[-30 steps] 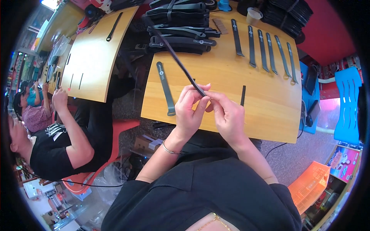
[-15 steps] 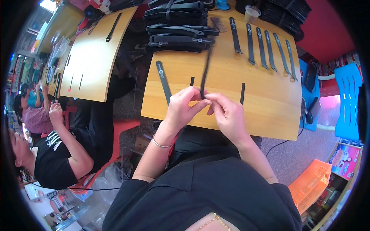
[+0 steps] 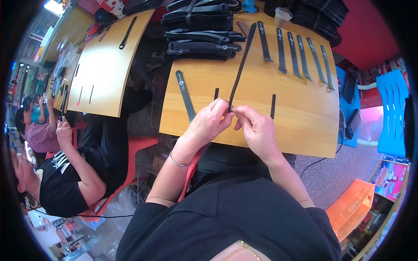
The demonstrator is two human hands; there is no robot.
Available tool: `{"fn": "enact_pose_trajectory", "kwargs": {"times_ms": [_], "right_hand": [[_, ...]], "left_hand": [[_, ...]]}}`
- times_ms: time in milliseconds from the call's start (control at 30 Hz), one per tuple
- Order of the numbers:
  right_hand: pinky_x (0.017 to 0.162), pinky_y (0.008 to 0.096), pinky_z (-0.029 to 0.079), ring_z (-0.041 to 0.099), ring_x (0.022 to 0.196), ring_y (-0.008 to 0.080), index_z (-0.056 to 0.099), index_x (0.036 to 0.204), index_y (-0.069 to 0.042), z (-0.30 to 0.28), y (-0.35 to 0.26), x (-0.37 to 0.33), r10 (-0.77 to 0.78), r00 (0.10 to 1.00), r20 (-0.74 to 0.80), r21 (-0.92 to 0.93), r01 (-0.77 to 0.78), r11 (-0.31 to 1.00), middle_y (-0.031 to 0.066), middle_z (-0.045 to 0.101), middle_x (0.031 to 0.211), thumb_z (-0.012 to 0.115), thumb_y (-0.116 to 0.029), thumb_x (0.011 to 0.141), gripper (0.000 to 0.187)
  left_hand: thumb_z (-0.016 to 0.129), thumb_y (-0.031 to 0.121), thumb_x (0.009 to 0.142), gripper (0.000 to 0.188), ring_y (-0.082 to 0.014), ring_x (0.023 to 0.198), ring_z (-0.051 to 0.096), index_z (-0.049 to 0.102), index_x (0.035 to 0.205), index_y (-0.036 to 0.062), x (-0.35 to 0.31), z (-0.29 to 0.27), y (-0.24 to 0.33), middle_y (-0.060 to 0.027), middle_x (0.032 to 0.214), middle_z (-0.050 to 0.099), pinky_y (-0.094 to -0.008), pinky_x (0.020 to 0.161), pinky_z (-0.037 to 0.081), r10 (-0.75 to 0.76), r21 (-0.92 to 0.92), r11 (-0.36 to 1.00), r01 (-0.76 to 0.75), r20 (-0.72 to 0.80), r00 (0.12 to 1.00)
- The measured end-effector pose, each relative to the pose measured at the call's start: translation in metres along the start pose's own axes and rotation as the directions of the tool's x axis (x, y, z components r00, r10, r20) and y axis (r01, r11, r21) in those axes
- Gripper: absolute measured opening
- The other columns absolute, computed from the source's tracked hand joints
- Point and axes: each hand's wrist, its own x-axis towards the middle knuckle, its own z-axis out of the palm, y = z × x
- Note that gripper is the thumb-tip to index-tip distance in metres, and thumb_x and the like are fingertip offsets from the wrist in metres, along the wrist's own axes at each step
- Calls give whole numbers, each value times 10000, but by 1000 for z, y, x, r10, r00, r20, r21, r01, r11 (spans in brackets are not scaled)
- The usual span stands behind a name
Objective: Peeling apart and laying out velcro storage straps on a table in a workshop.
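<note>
A long, thin black strap (image 3: pixel 241 65) runs straight away from the person over the pale wooden table (image 3: pixel 300 126), its near end pinched at the table's front edge and its far end pointing toward the stack of black straps (image 3: pixel 200 30). The left hand (image 3: pixel 208 124) and right hand (image 3: pixel 256 128) meet at that near end. Both sets of fingertips are closed on it, neither hand nearer than the other.

Wooden table (image 3: pixel 300 126) with black straps (image 3: pixel 300 54)
</note>
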Motion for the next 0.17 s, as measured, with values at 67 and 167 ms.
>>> {"fn": "enact_pose_trajectory", "kwargs": {"times_ms": [67,167], "right_hand": [[560,278,477,663,627,178,656,1015,-53,-3,-4,0,27,1000,14,-5,-27,1000,92,664,703,575,-61,900,142],[585,252,476,652,643,147,650,1032,-23,-5,-6,0,64,997,33,29,-65,997,104,660,726,566,-24,909,149]], "left_hand": [[639,52,820,158,-300,726,606,497,872,2,3,-3,1,-148,790,557,-361,630,490,-37,-69,997,41,57,998],[632,43,822,142,-303,737,608,504,878,15,6,-3,1,-154,798,561,-369,649,491,-33,-88,995,40,82,996]]}}
